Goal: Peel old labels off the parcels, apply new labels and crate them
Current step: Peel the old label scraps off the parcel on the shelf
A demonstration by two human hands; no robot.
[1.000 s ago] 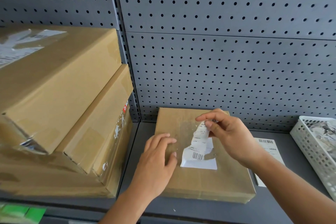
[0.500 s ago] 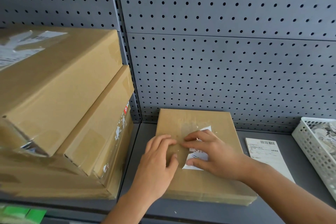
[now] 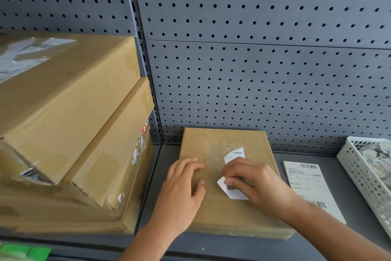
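A flat brown cardboard parcel (image 3: pixel 222 214) lies on the grey shelf in front of me. My left hand (image 3: pixel 182 191) rests flat on its left part, fingers spread. A torn white old label (image 3: pixel 233 155) still sticks to the top of the parcel. My right hand (image 3: pixel 251 184) lies over the label, and its fingertips pinch the lower left corner of the label, which curls up off the cardboard. A fresh printed label sheet (image 3: pixel 309 186) lies on the shelf just right of the parcel.
A stack of large cardboard boxes (image 3: pixel 63 125) fills the left of the shelf (image 3: pixel 359 214), some with torn label scraps. A white perforated basket (image 3: pixel 368 178) holding paper scraps stands at the right edge. Grey pegboard (image 3: pixel 254 70) forms the back wall.
My right hand had the label strip lifted high off the parcel; it has come down onto the parcel and now pinches the label's lower corner. The left hand stays in place.
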